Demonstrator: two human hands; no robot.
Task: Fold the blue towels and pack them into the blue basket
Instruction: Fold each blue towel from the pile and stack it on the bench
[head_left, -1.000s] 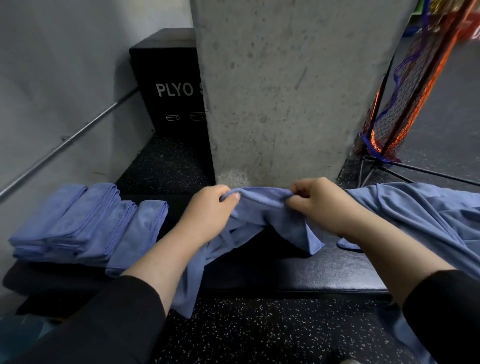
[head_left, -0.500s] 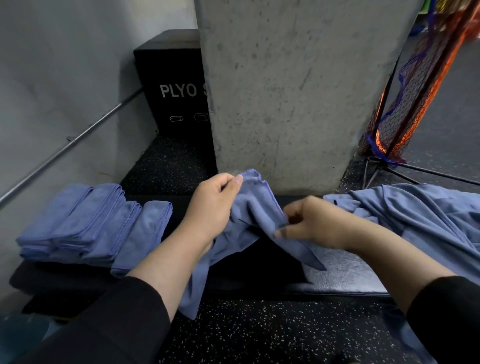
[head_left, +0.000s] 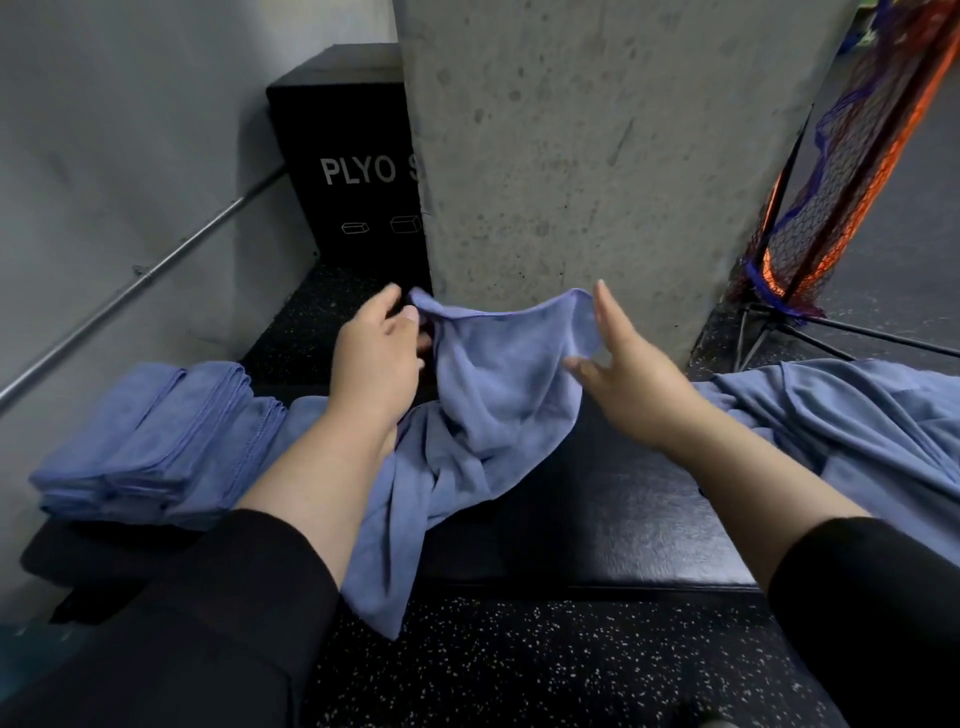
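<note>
The right hand (head_left: 631, 371) lets go of the pinch it had half a second back: its fingers are now spread and straight, the towel's far corner draped against the fingertips rather than gripped. The left hand (head_left: 376, 353) keeps its grip, thumb and fingers pinching the other top corner, and it has lifted a little higher in front of the concrete pillar (head_left: 597, 156). Between the two hands the blue towel (head_left: 498, 395) now stretches out as a sagging top edge instead of a bunched peak. Its body hangs rumpled and twisted, soft folds running down across the black counter (head_left: 623, 509), with a tail dropping past the front edge toward the speckled floor (head_left: 519, 670). Left on the counter, a stack of folded towels (head_left: 150, 447) sits neatly layered. Right, a loose heap of unfolded towels (head_left: 841, 421) sprawls.
</note>
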